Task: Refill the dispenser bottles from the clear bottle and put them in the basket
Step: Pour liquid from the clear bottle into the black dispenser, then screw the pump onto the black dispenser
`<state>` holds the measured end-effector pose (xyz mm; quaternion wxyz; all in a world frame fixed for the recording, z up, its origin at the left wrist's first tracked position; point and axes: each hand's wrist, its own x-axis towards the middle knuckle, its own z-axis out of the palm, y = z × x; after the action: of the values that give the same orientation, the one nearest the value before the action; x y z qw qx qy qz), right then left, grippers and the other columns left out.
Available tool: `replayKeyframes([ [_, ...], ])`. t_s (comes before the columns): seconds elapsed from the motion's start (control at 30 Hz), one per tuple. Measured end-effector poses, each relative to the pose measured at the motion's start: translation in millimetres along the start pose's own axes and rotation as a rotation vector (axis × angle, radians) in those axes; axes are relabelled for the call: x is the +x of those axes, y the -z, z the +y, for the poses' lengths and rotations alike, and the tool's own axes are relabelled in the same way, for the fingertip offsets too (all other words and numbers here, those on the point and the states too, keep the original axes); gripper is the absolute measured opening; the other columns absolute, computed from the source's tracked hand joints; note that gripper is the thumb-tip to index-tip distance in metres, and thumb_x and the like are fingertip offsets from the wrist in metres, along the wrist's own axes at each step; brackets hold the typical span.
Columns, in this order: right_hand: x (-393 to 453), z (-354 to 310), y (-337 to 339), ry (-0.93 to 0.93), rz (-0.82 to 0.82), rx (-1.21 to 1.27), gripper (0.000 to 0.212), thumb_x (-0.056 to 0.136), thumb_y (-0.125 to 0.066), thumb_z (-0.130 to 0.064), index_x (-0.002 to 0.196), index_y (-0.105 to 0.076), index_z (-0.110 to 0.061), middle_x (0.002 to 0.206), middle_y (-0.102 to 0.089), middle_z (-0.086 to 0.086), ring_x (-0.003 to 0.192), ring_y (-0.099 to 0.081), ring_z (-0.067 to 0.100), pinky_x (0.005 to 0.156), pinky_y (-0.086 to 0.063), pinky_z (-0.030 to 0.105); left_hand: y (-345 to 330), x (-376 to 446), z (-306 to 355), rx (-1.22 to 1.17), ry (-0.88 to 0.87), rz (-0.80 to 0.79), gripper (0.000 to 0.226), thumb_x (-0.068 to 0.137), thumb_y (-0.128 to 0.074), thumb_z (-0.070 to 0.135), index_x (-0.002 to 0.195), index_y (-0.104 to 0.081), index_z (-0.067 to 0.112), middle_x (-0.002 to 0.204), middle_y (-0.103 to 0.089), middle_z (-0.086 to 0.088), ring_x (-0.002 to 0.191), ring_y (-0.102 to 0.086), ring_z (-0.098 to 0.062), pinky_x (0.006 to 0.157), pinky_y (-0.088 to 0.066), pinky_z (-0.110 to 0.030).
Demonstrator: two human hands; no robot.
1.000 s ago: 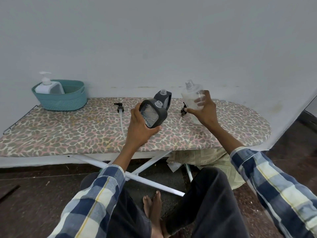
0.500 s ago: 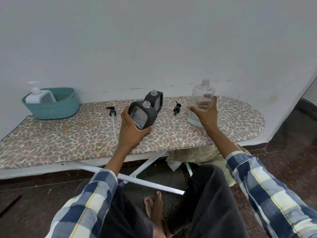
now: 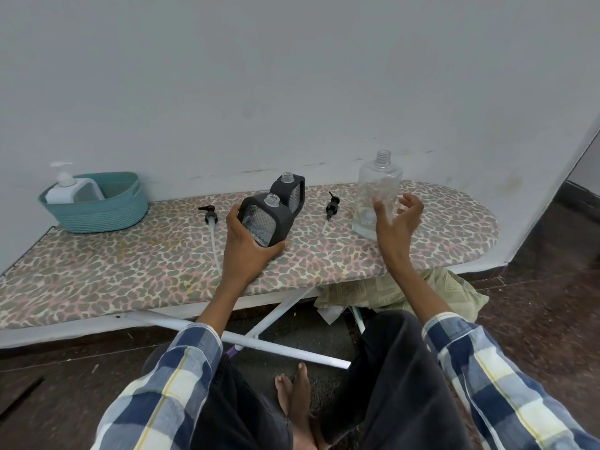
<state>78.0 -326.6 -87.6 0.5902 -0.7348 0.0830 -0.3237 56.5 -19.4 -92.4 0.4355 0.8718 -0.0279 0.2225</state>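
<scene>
The ironing board point(image 3: 136, 274) with its leopard-print cover carries everything in front of me. At its ten o'clock end sits the teal basket point(image 3: 97, 209), and inside it stands a white dispenser bottle point(image 3: 69, 190) with its white pump fitted.

At two o'clock the clear bottle point(image 3: 376, 190) stands upright on the board, cap off, threaded neck bare, with only a little liquid showing at its bottom. My right hand point(image 3: 394, 222) is just in front of it; my fingers point(image 3: 410, 203) are spread and loosely curved and hold nothing, and I cannot tell whether any fingertip touches the plastic.

My left hand point(image 3: 246, 245) grips the near dispenser bottle point(image 3: 264, 222) at twelve o'clock, tilted, thumb under its lower edge and fingers behind its left side. It has a dark grey frame around a clear diamond-textured window, and its neck is open. Directly behind it the far dispenser bottle point(image 3: 289, 190) of the same make stands upright, also open-necked.

Two black pumps with white tubes lie on the board: the left pump point(image 3: 210, 216) at eleven o'clock of my left hand, and the right pump point(image 3: 331, 207) between the dark bottles and the clear one.

I can read no labels or writing on any of it.
</scene>
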Motion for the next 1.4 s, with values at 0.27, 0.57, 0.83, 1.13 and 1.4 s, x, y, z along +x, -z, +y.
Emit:
replayKeyframes([
  [0.27, -28, -30, -23, 0.335, 0.119, -0.098, 0.008, 0.107, -0.051, -0.015, 0.114, -0.049, -0.011, 0.111, -0.049, 0.003, 0.098, -0.048, 0.019, 0.09, -0.046, 0.038, 0, -1, 2, -0.054, -0.029, -0.011, 0.128, 0.063, -0.091, 0.078, 0.155, -0.016, 0.029, 0.161, -0.038, -0.005, 0.144, -0.047, -0.024, 0.117, -0.048, -0.043],
  [0.57, -22, -12, -85, 0.301, -0.349, -0.389, 0.028, 0.104, -0.056, -0.02, 0.13, -0.058, -0.011, 0.134, -0.054, 0.007, 0.11, -0.06, 0.024, 0.096, -0.055, 0.047, 3, 1, 4, -0.126, -0.014, 0.017, 0.117, 0.067, -0.095, 0.064, 0.147, -0.023, 0.019, 0.149, -0.052, -0.003, 0.132, -0.055, -0.017, 0.11, -0.049, -0.032],
  [0.83, -1, -5, -123, 0.195, -0.495, -0.826, 0.06, 0.106, -0.053, -0.043, 0.153, -0.044, -0.006, 0.158, -0.033, 0.026, 0.138, -0.039, 0.048, 0.115, -0.035, 0.053, 3, 4, -1, -0.184, 0.034, 0.06, 0.119, 0.058, -0.096, 0.068, 0.141, -0.025, 0.021, 0.142, -0.054, -0.003, 0.13, -0.06, -0.022, 0.11, -0.055, -0.043],
  [1.13, 18, -4, -134, 0.067, -0.511, -0.819, 0.063, 0.105, -0.057, -0.041, 0.147, -0.041, 0.002, 0.164, -0.011, 0.026, 0.144, -0.029, 0.054, 0.118, -0.036, 0.06, 4, 6, -8, -0.222, 0.04, 0.139, 0.098, 0.071, -0.097, 0.056, 0.13, -0.027, 0.02, 0.13, -0.056, -0.006, 0.118, -0.063, -0.018, 0.097, -0.055, -0.028],
  [1.4, 35, -8, -136, -0.03, -0.527, -0.81, 0.062, 0.108, -0.052, -0.043, 0.147, -0.04, 0.003, 0.157, -0.019, 0.032, 0.141, -0.032, 0.054, 0.118, -0.033, 0.057, 4, 6, -10, -0.321, 0.137, 0.148, 0.071, 0.091, -0.061, 0.08, 0.132, -0.051, 0.024, 0.12, -0.069, 0.003, 0.109, -0.07, -0.009, 0.094, -0.061, -0.039],
])
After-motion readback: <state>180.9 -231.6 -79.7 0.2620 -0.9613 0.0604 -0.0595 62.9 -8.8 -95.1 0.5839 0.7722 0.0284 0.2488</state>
